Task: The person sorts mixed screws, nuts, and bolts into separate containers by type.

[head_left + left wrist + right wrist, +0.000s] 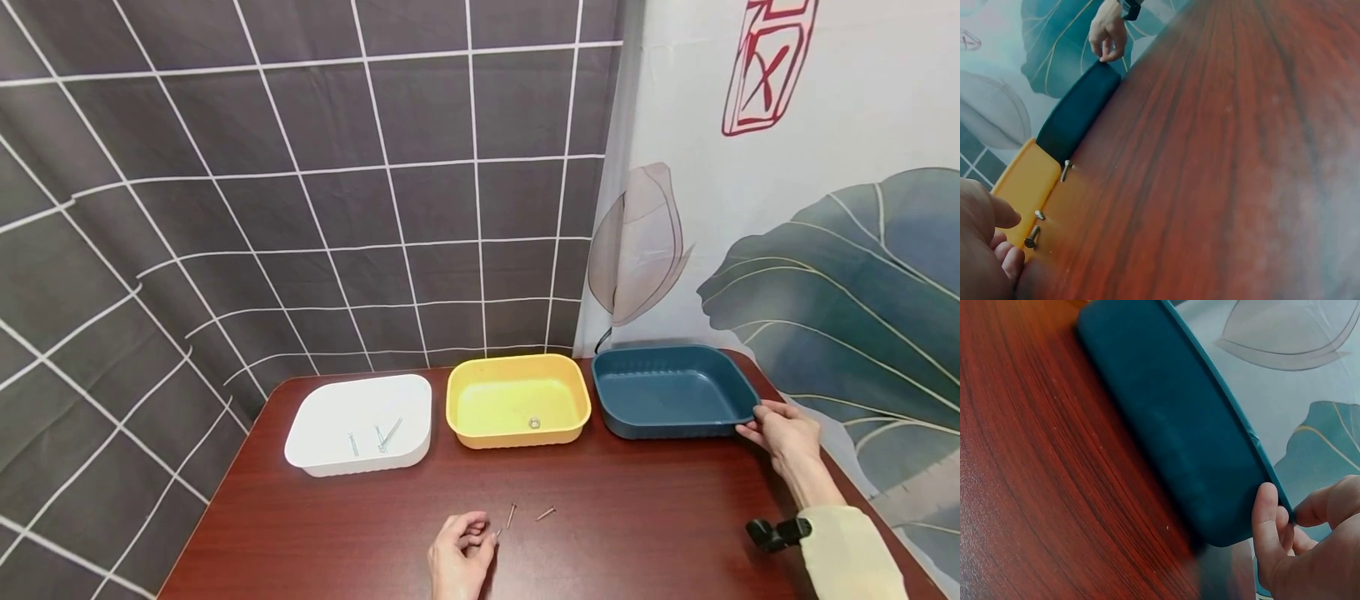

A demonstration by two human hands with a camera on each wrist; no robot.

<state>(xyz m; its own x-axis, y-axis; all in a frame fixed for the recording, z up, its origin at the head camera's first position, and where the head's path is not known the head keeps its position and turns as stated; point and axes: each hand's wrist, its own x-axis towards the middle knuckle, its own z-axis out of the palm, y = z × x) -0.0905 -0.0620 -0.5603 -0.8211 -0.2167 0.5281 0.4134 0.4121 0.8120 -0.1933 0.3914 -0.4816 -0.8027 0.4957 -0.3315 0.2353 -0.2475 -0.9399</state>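
Note:
My right hand (786, 435) pinches the rim at the near right corner of a dark blue plastic tray (675, 392). In the right wrist view, the thumb and fingers (1265, 515) meet on that corner. Low in the middle of the head view, my left hand (461, 554) is over the table, its fingers loosely bent and thumb apart from them in the left wrist view. Close by its fingertips lie a small screw (499, 532) and a longer screw (512, 515). Another screw (546, 513) lies a little to the right.
A yellow tray (517, 440) stands in the middle with a small metal nut (534, 422) inside. Left of it, a white tray (322, 458) holds several slim silvery pieces (384, 437). All rest along the back of the dark red wooden table (637, 517), before hanging cloths.

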